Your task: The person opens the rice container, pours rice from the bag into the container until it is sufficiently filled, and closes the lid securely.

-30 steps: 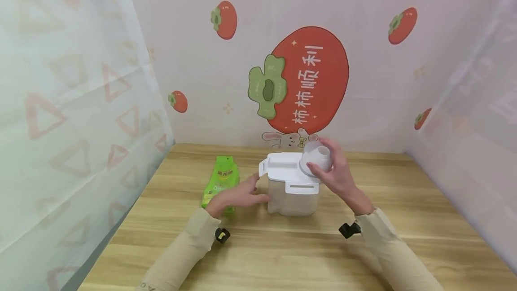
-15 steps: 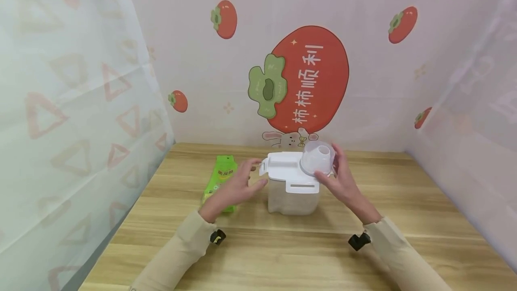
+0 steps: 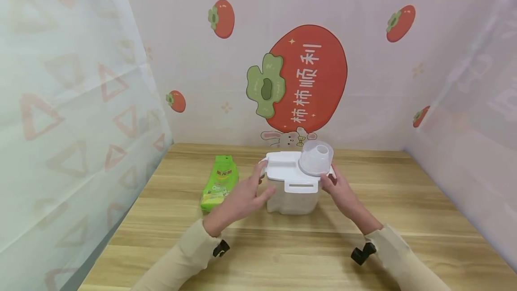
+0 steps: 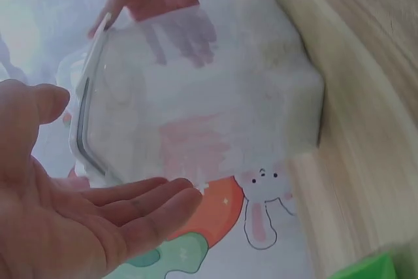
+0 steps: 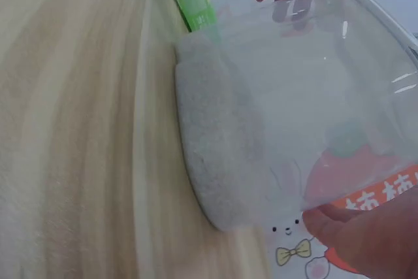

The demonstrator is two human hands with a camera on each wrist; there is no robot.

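A clear plastic storage container (image 3: 292,201) with a white lid (image 3: 281,165) stands upright on the table. Pale grain-like contents (image 5: 212,129) cover its bottom. On the lid's right part sits a clear cup-shaped cap (image 3: 317,158). My left hand (image 3: 246,199) is at the container's left end, fingers near the side latch, thumb held apart; in the left wrist view its fingers look fairly straight. At the opposite end my right hand (image 3: 343,196) lies along the side below the lid's edge, its fingers seen through the wall in the left wrist view.
A green printed bag (image 3: 220,183) lies on the wooden table (image 3: 282,250) left of the container. Behind stands a fabric backdrop (image 3: 194,48) with persimmon prints. More fabric walls (image 3: 81,102) enclose both sides.
My right hand has let go of the cap and dropped to the container's right side. My left hand has risen to the left latch. The container stays in place.
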